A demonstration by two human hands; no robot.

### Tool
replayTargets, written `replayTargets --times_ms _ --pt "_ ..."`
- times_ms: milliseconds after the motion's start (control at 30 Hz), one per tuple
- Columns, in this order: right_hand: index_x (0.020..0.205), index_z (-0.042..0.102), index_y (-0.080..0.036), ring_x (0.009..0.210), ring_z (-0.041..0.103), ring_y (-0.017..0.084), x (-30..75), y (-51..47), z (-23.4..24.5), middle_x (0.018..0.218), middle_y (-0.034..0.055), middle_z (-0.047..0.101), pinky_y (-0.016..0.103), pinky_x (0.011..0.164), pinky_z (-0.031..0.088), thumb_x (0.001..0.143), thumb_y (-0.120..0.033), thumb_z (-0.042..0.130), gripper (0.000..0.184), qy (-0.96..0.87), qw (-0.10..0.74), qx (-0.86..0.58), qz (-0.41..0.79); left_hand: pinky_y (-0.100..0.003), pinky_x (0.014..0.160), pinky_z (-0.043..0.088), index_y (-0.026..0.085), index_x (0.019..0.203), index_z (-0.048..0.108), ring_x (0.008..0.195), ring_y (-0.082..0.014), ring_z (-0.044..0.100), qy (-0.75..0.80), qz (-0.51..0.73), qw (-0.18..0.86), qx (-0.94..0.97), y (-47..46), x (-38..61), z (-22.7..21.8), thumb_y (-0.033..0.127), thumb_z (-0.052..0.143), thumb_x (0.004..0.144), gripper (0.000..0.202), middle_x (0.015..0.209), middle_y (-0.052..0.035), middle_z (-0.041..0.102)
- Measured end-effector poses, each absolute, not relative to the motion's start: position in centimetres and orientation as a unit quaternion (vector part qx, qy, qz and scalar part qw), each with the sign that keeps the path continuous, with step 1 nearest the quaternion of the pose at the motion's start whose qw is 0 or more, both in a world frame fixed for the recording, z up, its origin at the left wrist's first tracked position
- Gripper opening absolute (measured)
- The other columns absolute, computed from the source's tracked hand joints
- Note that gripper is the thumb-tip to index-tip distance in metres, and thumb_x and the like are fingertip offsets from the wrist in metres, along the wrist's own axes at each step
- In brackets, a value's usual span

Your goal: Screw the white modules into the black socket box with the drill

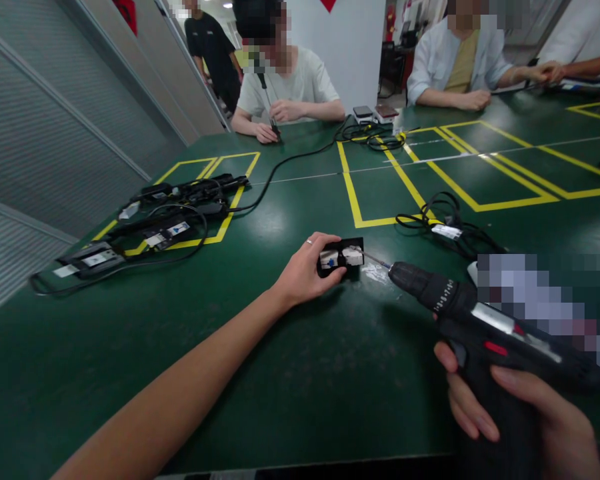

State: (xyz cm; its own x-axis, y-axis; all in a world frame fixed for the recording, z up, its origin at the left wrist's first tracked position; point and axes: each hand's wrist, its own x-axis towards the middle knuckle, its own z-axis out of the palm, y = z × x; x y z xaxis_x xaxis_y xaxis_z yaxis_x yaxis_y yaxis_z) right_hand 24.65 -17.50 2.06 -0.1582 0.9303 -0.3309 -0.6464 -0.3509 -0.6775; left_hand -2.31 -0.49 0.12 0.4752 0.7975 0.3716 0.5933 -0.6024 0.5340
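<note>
My left hand [307,270] grips a small black block with white labels [353,255] on the green table, thumb on the near side and fingers on the far side. A blue mark shows on one of its labels. In my right hand [525,407] is a black cordless drill [460,300], my fingers wrapped round its handle. The drill's thin bit [377,260] points left, and its tip is at the right part of the block. Whether the tip presses into the block or only touches it, I cannot tell.
Black devices with cables [180,213] lie at the left on the green table [260,373]. A coiled black cable [445,223] is beyond the drill. Yellow tape [353,193] marks rectangles. Across the table, a person [290,87] holds an upright tool; another person [455,67] sits to the right.
</note>
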Motion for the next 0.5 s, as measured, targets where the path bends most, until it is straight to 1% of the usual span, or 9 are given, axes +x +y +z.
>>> replayTargets --times_ms 133,267,333,400,433,467,500 --pt "0.098 0.066 -0.015 0.041 0.049 0.012 24.52 -17.52 2.18 0.087 0.0111 0.067 0.033 0.046 0.046 0.081 -0.024 0.050 0.025 -0.225 0.521 -0.365 0.738 -0.042 0.099 0.043 0.021 0.124 0.042 0.112 -0.0227 0.051 0.411 0.306 0.169 0.842 -0.42 -2.30 0.07 0.032 0.059 0.081 0.049 0.118 -0.0084 0.052" --pt "0.099 0.065 -0.017 0.043 0.050 0.012 24.55 -17.54 2.05 0.089 0.0101 0.067 0.032 0.047 0.045 0.082 -0.025 0.049 0.024 -0.233 0.514 -0.373 0.736 -0.044 0.098 0.043 0.022 0.124 0.042 0.111 -0.0236 0.051 0.409 0.308 0.171 0.842 -0.39 -2.30 0.08 0.032 0.060 0.080 0.049 0.118 -0.0087 0.052" --pt "0.099 0.065 -0.016 0.043 0.049 0.014 24.63 -17.56 1.90 0.079 0.0086 0.067 0.033 0.048 0.044 0.082 -0.025 0.049 0.025 -0.229 0.509 -0.372 0.742 -0.045 0.097 0.043 0.022 0.124 0.042 0.111 -0.0242 0.051 0.412 0.307 0.172 0.841 -0.42 -2.28 0.10 0.032 0.060 0.080 0.049 0.118 -0.0088 0.052" --pt "0.100 0.066 -0.015 0.044 0.049 0.016 24.72 -17.57 1.82 0.065 0.0063 0.063 0.033 0.049 0.044 0.083 -0.026 0.048 0.027 -0.226 0.500 -0.371 0.749 -0.044 0.098 0.043 0.022 0.124 0.042 0.112 -0.0238 0.051 0.416 0.304 0.172 0.840 -0.46 -2.24 0.14 0.032 0.060 0.080 0.048 0.118 -0.0085 0.052" --pt "0.100 0.065 -0.015 0.044 0.049 0.016 24.76 -17.57 1.83 0.062 0.0055 0.062 0.033 0.049 0.044 0.083 -0.027 0.048 0.027 -0.228 0.495 -0.370 0.753 -0.043 0.098 0.043 0.022 0.124 0.042 0.112 -0.0235 0.051 0.418 0.303 0.171 0.839 -0.48 -2.23 0.16 0.032 0.060 0.081 0.048 0.119 -0.0082 0.052" --pt "0.100 0.065 -0.015 0.044 0.049 0.016 24.78 -17.58 1.86 0.063 0.0058 0.063 0.034 0.050 0.044 0.083 -0.027 0.048 0.027 -0.229 0.491 -0.371 0.754 -0.042 0.098 0.043 0.022 0.124 0.042 0.112 -0.0231 0.051 0.418 0.303 0.170 0.839 -0.49 -2.21 0.18 0.031 0.060 0.081 0.048 0.119 -0.0079 0.052" --pt "0.099 0.065 -0.016 0.045 0.050 0.016 24.78 -17.60 1.92 0.068 0.0070 0.065 0.034 0.050 0.045 0.083 -0.027 0.048 0.026 -0.230 0.491 -0.373 0.753 -0.042 0.099 0.043 0.022 0.124 0.042 0.112 -0.0228 0.051 0.418 0.303 0.170 0.840 -0.49 -2.20 0.19 0.031 0.060 0.081 0.047 0.119 -0.0078 0.052"
